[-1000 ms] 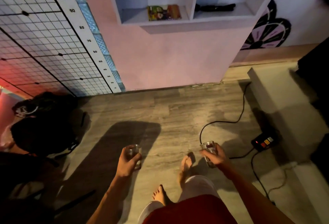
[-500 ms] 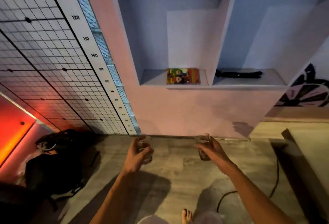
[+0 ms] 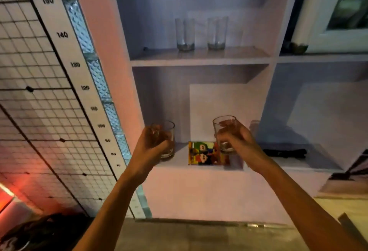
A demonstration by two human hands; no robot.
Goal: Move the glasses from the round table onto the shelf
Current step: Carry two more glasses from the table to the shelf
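Observation:
My left hand (image 3: 151,147) grips a short clear glass (image 3: 166,131), held up in front of the lower shelf (image 3: 179,161). A second short clear glass (image 3: 225,129) is in my right hand (image 3: 239,143), raised at about the same height, over the shelf's coloured booklet (image 3: 205,153). Two tall clear glasses (image 3: 185,33) (image 3: 217,32) stand side by side on the upper shelf (image 3: 199,57). The round table is out of view.
A black object (image 3: 284,153) lies on the lower right shelf. A wire grid panel (image 3: 39,111) and a numbered height ruler (image 3: 79,83) cover the wall at left. A dark bag (image 3: 29,232) sits on the floor at bottom left.
The view has tilted up and closer to the shelves, bringing the upper shelf with its two tall glasses into sight. Both hands have risen with their glasses to the lower shelf's level.

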